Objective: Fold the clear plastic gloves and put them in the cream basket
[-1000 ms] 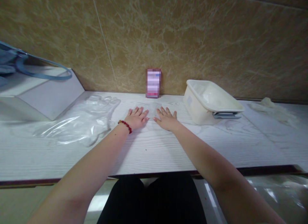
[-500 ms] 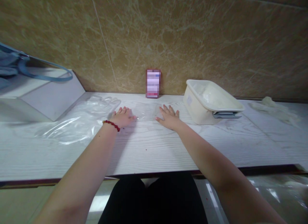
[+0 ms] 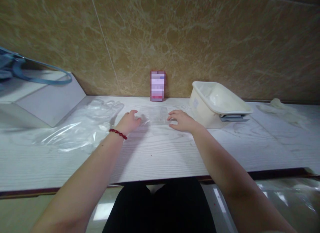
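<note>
Between my hands lies a thin clear plastic piece [image 3: 158,115], flat on the pale wood-grain table; its outline is faint and its kind is hard to tell. My left hand [image 3: 128,122], with a red bead bracelet [image 3: 118,133] at the wrist, hovers by its left end, thumb and fingers apart and curved. By the right end is my right hand [image 3: 182,121], fingers loosely bent and spread. Neither hand visibly grips anything. Left of my left hand spreads a pile of crumpled clear plastic [image 3: 80,128], with glove-like finger shapes at its far edge.
A cream plastic bin [image 3: 207,107] with whitish translucent content stands at the right. A phone [image 3: 157,86] leans on the marble wall [image 3: 175,39]. On the left are a white box [image 3: 55,99] and a blue strap [image 3: 45,80]. Crumpled translucent material [image 3: 282,109] lies far right.
Both hands were lying flat with fingers spread on the plastic. Now the fingers have lifted and curled; my right hand has shifted slightly to the right, uncovering more of the plastic.
</note>
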Tool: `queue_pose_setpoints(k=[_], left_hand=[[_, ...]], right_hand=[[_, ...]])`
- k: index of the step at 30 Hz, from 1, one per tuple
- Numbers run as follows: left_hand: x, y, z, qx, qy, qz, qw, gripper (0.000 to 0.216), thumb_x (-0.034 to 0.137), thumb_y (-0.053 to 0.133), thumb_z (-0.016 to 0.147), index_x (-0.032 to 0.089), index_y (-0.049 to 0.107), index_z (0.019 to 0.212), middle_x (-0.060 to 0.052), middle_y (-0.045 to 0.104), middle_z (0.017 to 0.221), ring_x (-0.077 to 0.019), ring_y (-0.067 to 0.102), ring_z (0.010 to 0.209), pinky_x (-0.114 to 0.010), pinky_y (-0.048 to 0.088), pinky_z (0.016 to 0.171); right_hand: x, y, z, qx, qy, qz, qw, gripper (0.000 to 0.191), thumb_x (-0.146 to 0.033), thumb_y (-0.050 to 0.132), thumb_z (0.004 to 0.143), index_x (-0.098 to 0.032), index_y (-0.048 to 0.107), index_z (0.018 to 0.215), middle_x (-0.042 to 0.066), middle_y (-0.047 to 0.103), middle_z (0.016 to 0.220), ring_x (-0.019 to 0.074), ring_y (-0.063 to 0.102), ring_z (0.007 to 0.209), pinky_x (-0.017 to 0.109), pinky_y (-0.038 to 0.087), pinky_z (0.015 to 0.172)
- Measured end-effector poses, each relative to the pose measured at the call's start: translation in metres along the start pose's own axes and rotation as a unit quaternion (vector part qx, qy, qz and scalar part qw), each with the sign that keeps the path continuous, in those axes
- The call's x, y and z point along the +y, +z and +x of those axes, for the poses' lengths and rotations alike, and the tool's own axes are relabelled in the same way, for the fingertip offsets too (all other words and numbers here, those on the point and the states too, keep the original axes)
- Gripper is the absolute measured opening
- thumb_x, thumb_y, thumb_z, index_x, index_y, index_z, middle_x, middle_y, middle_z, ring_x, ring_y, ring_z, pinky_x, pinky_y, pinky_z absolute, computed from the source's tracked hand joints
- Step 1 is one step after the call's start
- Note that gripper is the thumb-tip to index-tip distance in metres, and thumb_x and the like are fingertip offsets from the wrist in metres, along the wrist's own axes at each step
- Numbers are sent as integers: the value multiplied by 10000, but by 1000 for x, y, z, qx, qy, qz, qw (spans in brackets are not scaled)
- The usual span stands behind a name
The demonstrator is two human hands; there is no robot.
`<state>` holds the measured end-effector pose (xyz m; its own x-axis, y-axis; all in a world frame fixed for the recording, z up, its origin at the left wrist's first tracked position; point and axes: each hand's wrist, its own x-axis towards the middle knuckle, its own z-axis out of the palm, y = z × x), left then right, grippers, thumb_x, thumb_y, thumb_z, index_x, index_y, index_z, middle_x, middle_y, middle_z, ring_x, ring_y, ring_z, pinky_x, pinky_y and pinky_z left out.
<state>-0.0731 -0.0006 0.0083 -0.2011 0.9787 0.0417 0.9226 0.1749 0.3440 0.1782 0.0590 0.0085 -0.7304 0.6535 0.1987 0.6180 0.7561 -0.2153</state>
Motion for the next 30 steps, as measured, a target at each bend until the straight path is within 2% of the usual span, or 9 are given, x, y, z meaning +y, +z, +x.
queue_pose_setpoints(k=[2, 4, 7, 10, 13, 19, 24, 28, 30], left_hand=[[5, 5, -1, 15, -17, -40, 999, 502, 360, 419, 739, 106, 410, 1173, -132, 558, 1007, -190, 572, 843, -292, 433, 755], [6, 8, 0, 44, -2, -48, 998, 491, 346, 423, 741, 95, 421, 1163, -138, 548, 1015, -195, 556, 884, -300, 423, 786], [7, 8, 1, 88, 102, -10, 991, 453, 363, 445, 729, 102, 496, 1095, -133, 539, 1026, -213, 505, 978, -322, 375, 873], [14, 8, -1, 53, 243, 27, 968, 380, 378, 464, 716, 157, 573, 1005, -86, 551, 1026, -198, 491, 986, -308, 355, 901], [26, 12, -5, 0, 305, 61, 950, 318, 362, 460, 716, 206, 614, 947, -50, 558, 1044, -187, 508, 950, -305, 378, 865], [42, 17, -9, 7, 317, 112, 942, 270, 253, 391, 761, 201, 657, 770, -43, 588, 1036, -213, 496, 971, -353, 378, 831], [45, 21, -7, 8, 314, 118, 942, 234, 214, 408, 749, 164, 635, 775, -92, 607, 875, -216, 518, 909, -358, 376, 823], [43, 23, -6, 25, 281, 64, 957, 235, 217, 368, 775, 140, 583, 832, -97, 590, 847, -193, 545, 814, -317, 410, 754], [41, 22, -7, 33, 260, 35, 964, 234, 224, 356, 783, 147, 551, 887, -84, 597, 837, -185, 556, 776, -305, 420, 719]], right_hand=[[-1, 1, 1, -3, -7, 5, 1000, 302, -294, 562, 680, -185, 607, 959, 63, 533, 1083, 175, 473, 1007, 307, 348, 883], [-1, 2, 1, 0, -17, 6, 1000, 310, -282, 550, 693, -171, 605, 977, 67, 541, 1076, 162, 487, 991, 283, 355, 878], [-3, 3, 3, 2, -24, -5, 1000, 293, -286, 532, 711, -180, 617, 970, 60, 543, 1098, 160, 489, 995, 282, 358, 873], [-6, 5, 4, -6, -27, -20, 999, 285, -302, 526, 721, -214, 621, 975, 33, 540, 1129, 172, 477, 1020, 308, 345, 881], [-11, 4, 5, -8, -29, -26, 999, 294, -301, 520, 729, -232, 610, 1000, 21, 543, 1131, 170, 471, 1031, 316, 336, 884], [-14, 3, 4, -1, -38, -27, 999, 284, -300, 504, 739, -210, 620, 982, 29, 564, 1093, 170, 485, 1006, 304, 346, 869], [-16, 3, 3, -10, -29, -24, 999, 323, -324, 510, 738, -198, 599, 1021, 46, 559, 1095, 177, 477, 1015, 306, 336, 877], [-20, 5, 4, 14, -8, -21, 1000, 477, -382, 561, 699, -201, 513, 1138, 60, 515, 1154, 195, 429, 1068, 339, 311, 901], [-21, 8, 7, 31, 6, -25, 999, 453, -365, 563, 703, -213, 520, 1127, 55, 497, 1176, 197, 411, 1085, 349, 302, 910]])
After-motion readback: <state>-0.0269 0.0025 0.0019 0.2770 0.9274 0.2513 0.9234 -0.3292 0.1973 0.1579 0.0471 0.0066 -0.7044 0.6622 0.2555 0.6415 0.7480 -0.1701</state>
